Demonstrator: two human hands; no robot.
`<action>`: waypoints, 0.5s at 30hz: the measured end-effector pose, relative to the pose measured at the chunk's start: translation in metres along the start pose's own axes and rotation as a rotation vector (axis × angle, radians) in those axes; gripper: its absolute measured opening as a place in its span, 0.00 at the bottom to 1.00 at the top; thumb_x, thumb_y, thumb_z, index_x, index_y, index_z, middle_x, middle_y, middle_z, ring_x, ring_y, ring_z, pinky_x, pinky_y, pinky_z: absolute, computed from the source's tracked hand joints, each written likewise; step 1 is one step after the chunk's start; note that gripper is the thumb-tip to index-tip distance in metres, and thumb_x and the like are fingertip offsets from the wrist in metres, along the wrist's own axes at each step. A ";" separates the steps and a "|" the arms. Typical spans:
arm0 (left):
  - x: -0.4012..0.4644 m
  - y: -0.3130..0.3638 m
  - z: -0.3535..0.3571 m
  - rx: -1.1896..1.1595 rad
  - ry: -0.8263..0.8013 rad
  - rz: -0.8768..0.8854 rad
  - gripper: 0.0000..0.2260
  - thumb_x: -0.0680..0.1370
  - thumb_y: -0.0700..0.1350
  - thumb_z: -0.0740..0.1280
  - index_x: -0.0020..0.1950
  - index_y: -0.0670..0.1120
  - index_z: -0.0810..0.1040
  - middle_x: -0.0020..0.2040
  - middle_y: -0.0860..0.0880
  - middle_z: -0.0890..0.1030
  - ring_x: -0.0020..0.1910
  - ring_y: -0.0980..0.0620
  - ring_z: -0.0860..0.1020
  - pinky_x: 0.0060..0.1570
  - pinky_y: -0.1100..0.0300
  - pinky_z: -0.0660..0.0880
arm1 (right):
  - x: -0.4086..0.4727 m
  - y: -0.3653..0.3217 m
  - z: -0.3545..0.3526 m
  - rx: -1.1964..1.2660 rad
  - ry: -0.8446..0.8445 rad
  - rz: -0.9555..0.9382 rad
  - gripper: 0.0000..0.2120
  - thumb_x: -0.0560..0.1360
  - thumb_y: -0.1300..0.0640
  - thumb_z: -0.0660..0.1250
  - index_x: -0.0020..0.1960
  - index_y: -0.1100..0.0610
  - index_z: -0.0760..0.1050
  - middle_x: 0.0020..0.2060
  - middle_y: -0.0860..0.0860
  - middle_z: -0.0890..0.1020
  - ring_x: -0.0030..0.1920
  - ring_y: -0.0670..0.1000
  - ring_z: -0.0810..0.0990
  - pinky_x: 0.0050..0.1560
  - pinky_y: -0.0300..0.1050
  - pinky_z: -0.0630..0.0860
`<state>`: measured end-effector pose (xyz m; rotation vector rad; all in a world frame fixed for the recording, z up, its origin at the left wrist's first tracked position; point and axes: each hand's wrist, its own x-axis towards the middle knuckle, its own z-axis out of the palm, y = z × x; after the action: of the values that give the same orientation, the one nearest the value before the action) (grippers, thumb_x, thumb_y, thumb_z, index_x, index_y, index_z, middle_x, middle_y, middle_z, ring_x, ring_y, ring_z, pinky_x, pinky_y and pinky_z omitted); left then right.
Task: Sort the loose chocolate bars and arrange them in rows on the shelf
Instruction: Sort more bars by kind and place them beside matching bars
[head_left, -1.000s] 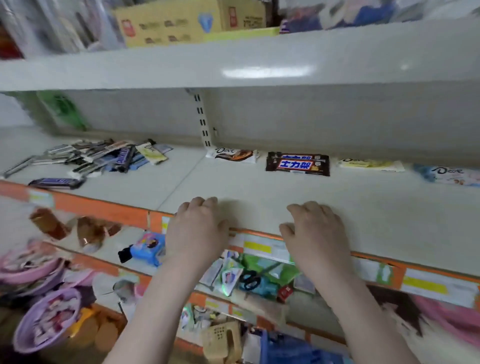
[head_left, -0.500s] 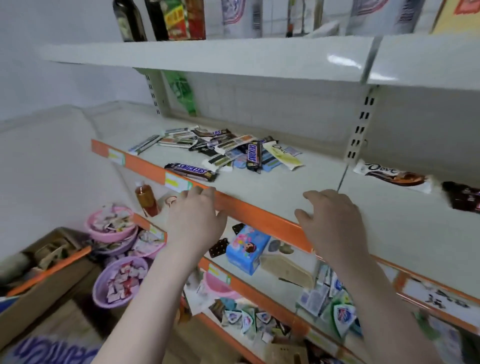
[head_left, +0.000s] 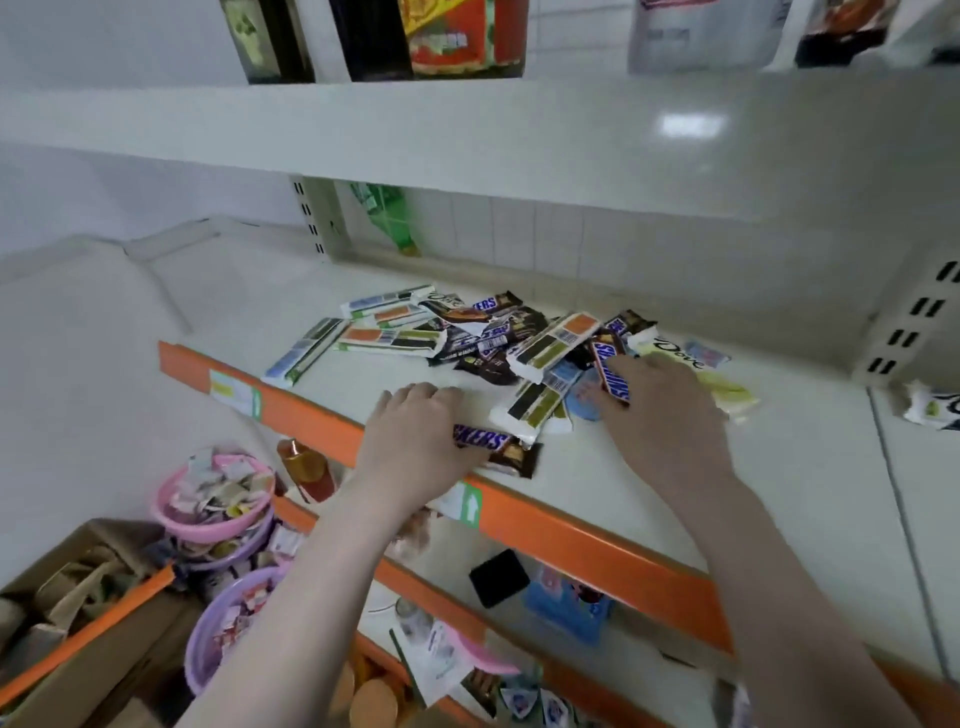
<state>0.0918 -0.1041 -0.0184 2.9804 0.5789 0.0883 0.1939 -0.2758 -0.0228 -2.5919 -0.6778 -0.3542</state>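
Observation:
A loose pile of chocolate bars (head_left: 467, 332) lies on the white shelf (head_left: 649, 499) behind its orange front rail (head_left: 571, 525). My left hand (head_left: 415, 436) closes on a brown Snickers bar (head_left: 493, 449) near the front edge. My right hand (head_left: 660, 405) rests on the right side of the pile, fingers on a second Snickers bar (head_left: 610, 371); a full grip cannot be made out. A pale yellow Dove bar (head_left: 696, 374) lies partly under that hand. Another white-wrapped bar (head_left: 930, 410) lies apart at the far right.
An upper shelf (head_left: 467, 135) with bottles and packets overhangs the pile. Below the rail are pink and purple bowls of sweets (head_left: 218, 499), a cardboard box (head_left: 78, 623), a blue packet (head_left: 566, 597) and several small goods. A slotted upright (head_left: 914, 322) divides the shelf at right.
The view swung left from the laid-out bars to the pile. Both hands left the shelf's front edge and reached onto the shelf; the left took hold of a Snickers bar, the right landed on the pile.

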 end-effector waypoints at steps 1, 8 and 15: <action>0.006 -0.006 0.000 -0.024 -0.047 0.016 0.30 0.72 0.60 0.66 0.70 0.49 0.66 0.66 0.47 0.72 0.65 0.45 0.69 0.68 0.52 0.63 | 0.006 -0.004 0.003 0.001 -0.007 0.011 0.13 0.77 0.52 0.59 0.56 0.58 0.74 0.48 0.57 0.77 0.49 0.57 0.73 0.46 0.48 0.68; 0.037 -0.031 0.001 -0.139 -0.253 0.246 0.27 0.68 0.60 0.71 0.62 0.49 0.73 0.56 0.48 0.74 0.56 0.48 0.72 0.58 0.53 0.70 | 0.042 -0.028 0.024 -0.022 -0.049 0.047 0.18 0.77 0.50 0.57 0.64 0.55 0.70 0.53 0.61 0.76 0.54 0.61 0.74 0.50 0.49 0.70; 0.060 -0.054 0.008 -0.162 -0.241 0.391 0.24 0.66 0.63 0.71 0.55 0.50 0.75 0.49 0.50 0.70 0.51 0.51 0.66 0.53 0.56 0.69 | 0.074 -0.052 0.051 -0.147 -0.223 0.229 0.26 0.76 0.38 0.51 0.69 0.49 0.64 0.67 0.61 0.68 0.65 0.63 0.67 0.65 0.57 0.67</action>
<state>0.1277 -0.0327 -0.0301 2.8421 -0.0386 -0.1822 0.2367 -0.1814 -0.0243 -2.8406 -0.4329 -0.0439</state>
